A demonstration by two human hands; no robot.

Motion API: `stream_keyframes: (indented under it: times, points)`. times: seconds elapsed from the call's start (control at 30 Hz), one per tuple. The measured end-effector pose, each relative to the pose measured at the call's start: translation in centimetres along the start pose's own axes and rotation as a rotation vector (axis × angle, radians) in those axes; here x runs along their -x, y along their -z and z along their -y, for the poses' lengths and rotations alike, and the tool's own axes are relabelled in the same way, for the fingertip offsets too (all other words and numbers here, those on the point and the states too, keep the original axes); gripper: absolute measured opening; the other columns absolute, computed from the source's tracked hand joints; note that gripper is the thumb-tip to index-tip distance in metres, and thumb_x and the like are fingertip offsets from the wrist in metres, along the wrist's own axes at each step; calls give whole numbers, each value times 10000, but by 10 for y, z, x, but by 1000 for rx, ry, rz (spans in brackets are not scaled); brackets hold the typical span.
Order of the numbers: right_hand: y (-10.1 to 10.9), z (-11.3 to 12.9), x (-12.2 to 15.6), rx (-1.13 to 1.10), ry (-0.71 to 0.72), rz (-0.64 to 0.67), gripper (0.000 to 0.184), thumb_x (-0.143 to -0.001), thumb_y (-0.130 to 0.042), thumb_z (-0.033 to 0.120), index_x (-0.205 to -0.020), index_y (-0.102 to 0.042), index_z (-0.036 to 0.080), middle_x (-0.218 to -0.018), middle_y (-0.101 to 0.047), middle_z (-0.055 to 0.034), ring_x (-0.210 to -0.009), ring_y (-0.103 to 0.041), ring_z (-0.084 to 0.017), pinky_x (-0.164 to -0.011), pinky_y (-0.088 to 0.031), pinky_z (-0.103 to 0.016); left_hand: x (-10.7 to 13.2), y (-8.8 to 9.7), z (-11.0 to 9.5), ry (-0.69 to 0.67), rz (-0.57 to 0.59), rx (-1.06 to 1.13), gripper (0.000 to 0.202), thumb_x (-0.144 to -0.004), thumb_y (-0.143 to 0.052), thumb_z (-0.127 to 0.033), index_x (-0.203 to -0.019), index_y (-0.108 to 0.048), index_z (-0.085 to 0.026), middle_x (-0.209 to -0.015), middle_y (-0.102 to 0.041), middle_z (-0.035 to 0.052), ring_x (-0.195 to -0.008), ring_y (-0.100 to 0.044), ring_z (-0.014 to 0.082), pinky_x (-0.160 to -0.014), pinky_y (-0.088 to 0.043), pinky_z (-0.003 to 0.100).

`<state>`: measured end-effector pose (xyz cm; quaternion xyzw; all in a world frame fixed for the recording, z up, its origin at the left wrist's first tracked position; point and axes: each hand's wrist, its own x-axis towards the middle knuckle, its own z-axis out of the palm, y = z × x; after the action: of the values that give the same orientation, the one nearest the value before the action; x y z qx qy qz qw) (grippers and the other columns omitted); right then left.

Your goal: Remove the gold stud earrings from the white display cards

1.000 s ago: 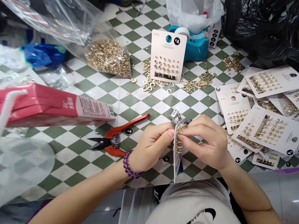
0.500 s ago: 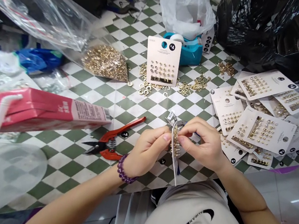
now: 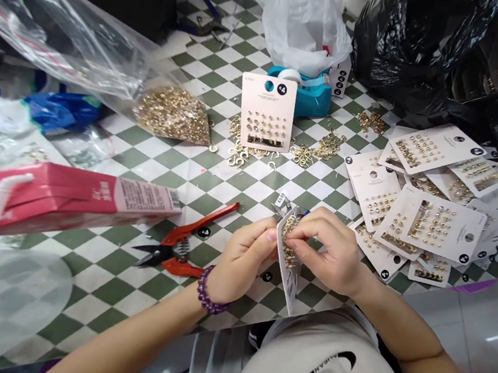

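Observation:
My left hand (image 3: 243,259), with a purple bead bracelet at the wrist, is closed on an earring card (image 3: 285,277). The card is tilted nearly edge-on, with gold earring pieces standing out from its right side. On that side my right hand (image 3: 332,249) has thumb and fingers pinched together against the gold pieces; what lies between the fingertips is too small to make out. Just beyond the hands, pliers (image 3: 285,205) lie partly hidden, beside a small price label (image 3: 280,199). Red-handled pruning shears (image 3: 181,245) rest to the left of my left hand.
Filled earring cards (image 3: 440,227) are heaped at right. One card (image 3: 268,100) stands against a teal tape dispenser (image 3: 313,97), with loose gold hooks (image 3: 328,145) around it. At left are a bag of gold pieces (image 3: 173,112) and a pink carton (image 3: 69,193). A black bag (image 3: 405,42) sits behind.
The card in my left hand has turned slightly, showing more of its earring side. My right hand has moved slightly left along the gold pieces; the view has shifted a little.

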<state>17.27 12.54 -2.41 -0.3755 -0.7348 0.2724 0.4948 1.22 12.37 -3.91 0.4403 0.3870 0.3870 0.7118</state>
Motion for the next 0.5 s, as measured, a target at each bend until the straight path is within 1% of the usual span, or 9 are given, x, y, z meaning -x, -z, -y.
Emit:
stream_keyframes:
  times: [0.07, 0.2, 0.3, 0.4, 0.5]
  points:
    - [-1, 1, 0, 43, 39, -9, 32, -852, -579, 102, -841, -559, 123, -779, -619, -58, -749, -552, -120, -680, -486, -253, 1, 0, 2, -20, -19, -10, 423, -898, -520, -451, -610, -428, -155, -527, -320, -31, -469, -252, 68, -411, -221, 200]
    - [-3, 0, 0, 117, 101, -1, 24, -862, -573, 116, -863, -557, 134, -791, -629, -61, -736, -551, -133, -658, -476, -282, 1, 0, 3, -93, -30, -118, 445, -914, -484, -465, -603, -406, -156, -500, -311, -36, -453, -243, 64, -414, -215, 204]
    - [-3, -1, -1, 106, 105, 18, 29, -849, -605, 124, -864, -582, 134, -784, -635, -56, -726, -559, -129, -650, -473, -283, -2, 0, 2, -79, -49, -148, 443, -916, -463, -454, -591, -395, -161, -486, -315, -34, -440, -256, 69, -416, -238, 210]
    - [1, -1, -1, -3, 58, 29, 42, -861, -602, 136, -899, -619, 132, -804, -652, -47, -761, -581, -119, -692, -485, -274, -6, 0, -4, -41, -67, -160, 391, -876, -490, -385, -561, -422, -163, -492, -346, -17, -446, -307, 83, -408, -265, 217]
    - [4, 0, 2, -80, -59, -31, 126, -886, -564, 164, -980, -648, 168, -883, -655, -42, -816, -592, -117, -710, -498, -273, -8, 3, -11, -16, -92, -209, 349, -811, -528, -375, -542, -456, -164, -509, -381, 3, -471, -361, 103, -415, -302, 234]
